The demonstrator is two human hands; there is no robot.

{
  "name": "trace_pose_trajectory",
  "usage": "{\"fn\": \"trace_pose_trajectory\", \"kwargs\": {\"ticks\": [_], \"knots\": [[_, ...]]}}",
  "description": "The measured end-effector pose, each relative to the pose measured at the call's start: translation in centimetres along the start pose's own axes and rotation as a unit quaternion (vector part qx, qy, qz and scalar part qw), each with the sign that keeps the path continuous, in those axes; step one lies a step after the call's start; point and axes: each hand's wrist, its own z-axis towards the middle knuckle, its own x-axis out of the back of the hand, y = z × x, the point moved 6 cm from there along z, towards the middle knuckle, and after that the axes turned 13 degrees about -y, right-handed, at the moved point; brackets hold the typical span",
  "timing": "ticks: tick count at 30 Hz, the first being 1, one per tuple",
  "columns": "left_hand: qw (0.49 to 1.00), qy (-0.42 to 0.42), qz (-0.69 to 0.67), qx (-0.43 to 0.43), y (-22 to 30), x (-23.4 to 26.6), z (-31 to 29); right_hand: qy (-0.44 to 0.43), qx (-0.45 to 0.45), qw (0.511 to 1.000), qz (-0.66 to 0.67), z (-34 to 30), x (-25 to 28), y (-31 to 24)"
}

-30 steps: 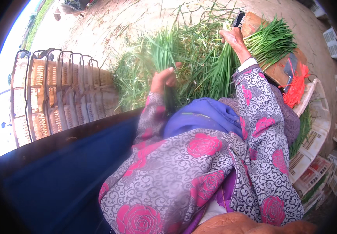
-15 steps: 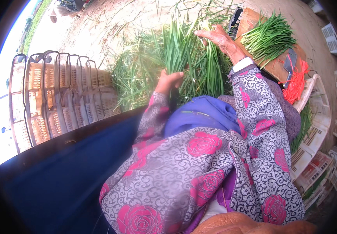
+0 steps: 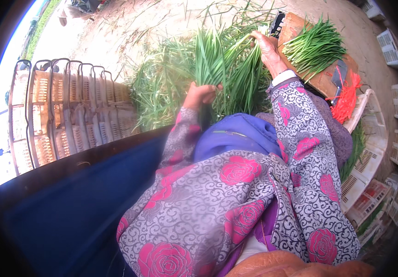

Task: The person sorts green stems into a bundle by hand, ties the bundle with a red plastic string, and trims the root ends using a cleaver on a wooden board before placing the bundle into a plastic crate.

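My left hand (image 3: 202,93) is closed round a bunch of garlic chives (image 3: 209,55), held upright over the heap. My right hand (image 3: 269,48) is up at the far side, its fingers bent round the pale stalk ends of more garlic chives (image 3: 249,76), whose green leaves hang down toward my lap. A few stalks slant between the two hands. Loose green leaves and stalks (image 3: 164,83) lie heaped beneath and left of my hands. To the right, a neat bunch of garlic chives (image 3: 316,48) rests on a brown board (image 3: 296,25).
Red plastic ties (image 3: 345,104) hang at the board's near end. White plastic crates (image 3: 369,143) stand along the right, some holding greens. Tan crates with metal frames (image 3: 65,111) are stacked at left, beyond a dark blue panel (image 3: 83,198). Leaf scraps litter the ground.
My right hand has shifted slightly right, and its fingers have closed from spread to bent round the stalk ends. Stalks now slant across between my hands. My left hand keeps its hold.
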Motion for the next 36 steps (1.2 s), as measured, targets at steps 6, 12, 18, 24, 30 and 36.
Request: {"fn": "trace_pose_trajectory", "kwargs": {"ticks": [6,12,18,24,30,36], "knots": [[0.994,-0.003,-0.082,-0.072,1.6,2.0,-1.2,0.068,-0.044,0.949,-0.304,4.0,10.9,0.1],[0.994,0.032,-0.063,-0.081,1.3,3.4,-0.9,-0.106,0.061,0.962,-0.245,-0.6,0.0,-4.5],[0.992,0.105,0.036,-0.057,2.5,1.1,-0.9,-0.3,0.054,0.891,-0.337,-4.3,-7.4,-4.9],[0.995,0.071,0.029,-0.066,3.3,0.4,-1.2,-0.041,0.208,0.823,-0.527,-2.0,-4.5,-4.0],[0.993,0.037,-0.043,-0.106,2.4,3.1,-2.0,0.098,-0.006,0.816,-0.57,2.9,6.5,-1.2],[0.989,0.076,-0.016,-0.127,4.1,1.7,-2.0,-0.002,0.054,0.844,-0.533,2.9,4.6,-1.4]]}}
